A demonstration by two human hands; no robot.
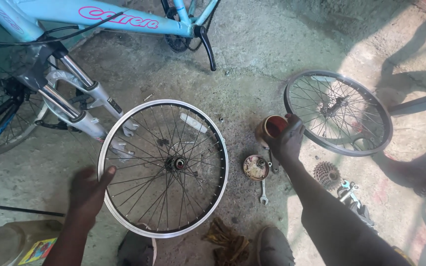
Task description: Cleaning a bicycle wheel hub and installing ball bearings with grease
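A spoked silver bicycle wheel [163,167] lies flat on the concrete floor in front of me. My left hand [88,189] rests on its left rim, thumb against the metal. My right hand [287,140] reaches out to a small round brown tub [270,127] with red grease inside and holds its near side. The tub's lid [256,167] lies just below it on the floor, next to a small spanner [264,192].
A second, black-rimmed wheel [338,112] lies to the right. A light blue bicycle [75,29] with a silver suspension fork [82,106] stands at the upper left. A cassette of sprockets [326,175], tools, a brown rag [229,242], a plastic jug [13,244] and my shoes lie near.
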